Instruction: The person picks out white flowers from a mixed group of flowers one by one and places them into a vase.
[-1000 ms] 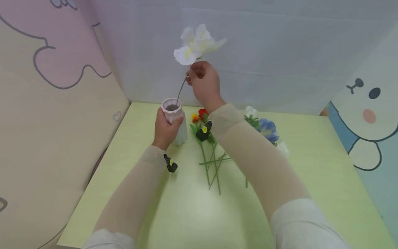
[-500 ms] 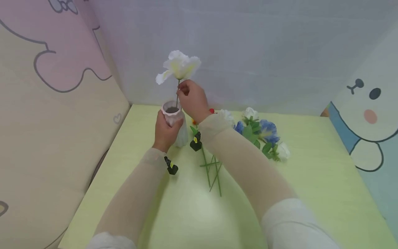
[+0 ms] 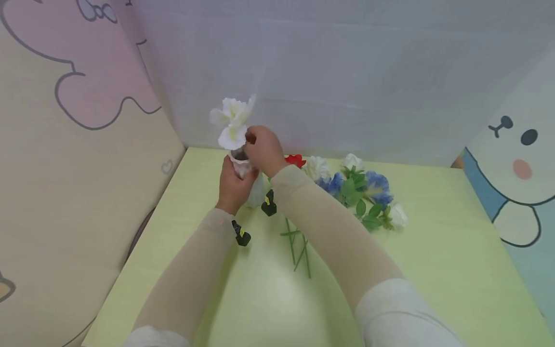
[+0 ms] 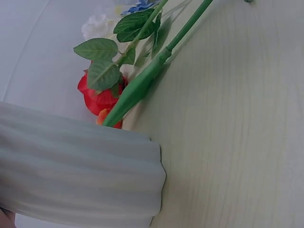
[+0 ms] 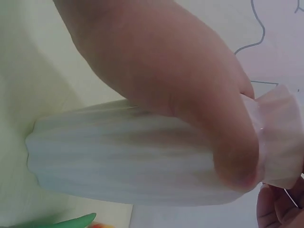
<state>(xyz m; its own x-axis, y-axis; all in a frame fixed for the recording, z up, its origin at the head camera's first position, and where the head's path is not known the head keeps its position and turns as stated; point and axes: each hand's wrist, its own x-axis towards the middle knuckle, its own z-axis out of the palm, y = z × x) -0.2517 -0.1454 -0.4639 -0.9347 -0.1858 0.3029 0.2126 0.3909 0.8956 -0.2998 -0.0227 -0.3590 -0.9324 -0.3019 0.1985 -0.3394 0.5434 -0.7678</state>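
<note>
My left hand (image 3: 233,189) grips a pale fluted vase (image 3: 257,193) below its flared rim, and in the right wrist view its thumb (image 5: 237,159) lies across the vase's neck. The vase stands upright on the table. My right hand (image 3: 265,150) is right at the rim, pinching the thin stem of a white flower with yellow patches (image 3: 233,126). The bloom sits just above the vase mouth, and the stem is mostly hidden by hand and petals. Right-hand fingers (image 5: 270,205) also show beside the rim in the right wrist view.
Right of the vase lie a red rose (image 4: 99,95), blue flowers (image 3: 376,187) and white flowers (image 3: 316,167), their green stems (image 3: 305,255) crossing on the light table (image 3: 455,270). A pale wall (image 3: 329,72) rises behind; printed side panels stand left and right.
My right hand has come down and left toward the vase, lowering the white flower from high above it to just over the rim. My left hand keeps its grip on the vase.
</note>
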